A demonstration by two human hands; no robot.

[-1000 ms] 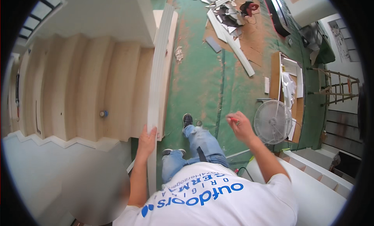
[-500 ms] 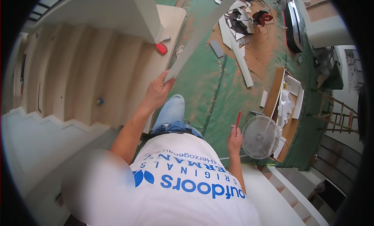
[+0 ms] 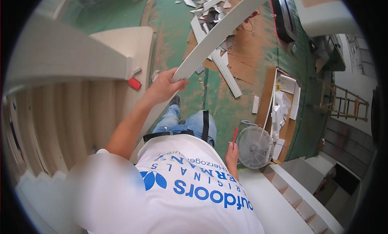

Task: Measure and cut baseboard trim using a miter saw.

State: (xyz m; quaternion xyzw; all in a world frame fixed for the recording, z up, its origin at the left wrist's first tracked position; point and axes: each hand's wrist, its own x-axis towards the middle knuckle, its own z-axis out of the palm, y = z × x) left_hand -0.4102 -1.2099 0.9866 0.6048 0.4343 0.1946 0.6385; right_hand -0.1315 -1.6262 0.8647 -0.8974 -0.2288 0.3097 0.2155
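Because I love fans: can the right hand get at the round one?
Probably yes: nothing visible blocks the right hand from the fan, though that hand holds a red stick and depth is unclear.

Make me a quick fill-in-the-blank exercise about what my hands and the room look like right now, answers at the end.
1. The left hand grips a long board coloured ____.
2. The slim pencil-like tool in the right hand is coloured ____.
3. Of the two hands, the caged fan is nearer the ____ one.
4. The staircase is on your ____ side.

Missing words: white; red; right; left.
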